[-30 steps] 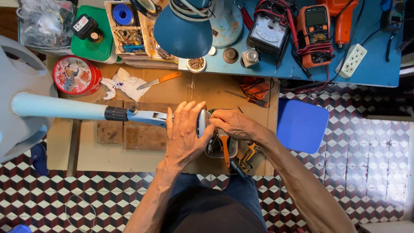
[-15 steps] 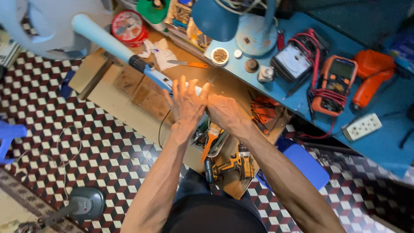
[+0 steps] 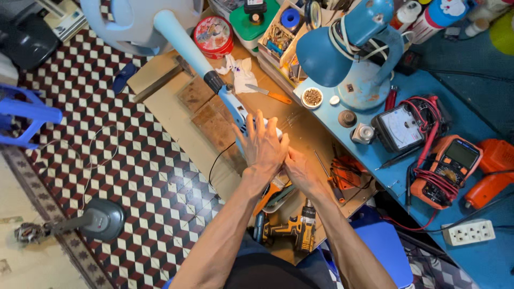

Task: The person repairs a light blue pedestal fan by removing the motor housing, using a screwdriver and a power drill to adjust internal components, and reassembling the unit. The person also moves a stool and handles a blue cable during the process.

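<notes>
Both my forearms come up from the bottom of the frame and meet at its centre. My left hand [image 3: 262, 147] lies palm down with the fingers spread wide, pressed flat over the white end of the pale blue pole [image 3: 184, 45], which slants from the frame's centre up to the upper left, where it joins a pale blue base [image 3: 115, 21]. My right hand [image 3: 302, 171] sits just right of and below the left, touching it, fingers curled in beneath; I cannot tell what it grips there. So the hands are together, the left one splayed flat.

A round red tin [image 3: 213, 36] with a printed lid stands near the top centre, and a green box [image 3: 254, 21] just right of it. A tray of small compartments [image 3: 281, 35] holds a blue tape roll. On the blue desk [image 3: 482, 246] at right sit a blue lamp [image 3: 348, 48], a black dial meter [image 3: 402, 127] and an orange digital meter [image 3: 452, 166]. A yellow drill [image 3: 292, 230] lies below my hands.
</notes>
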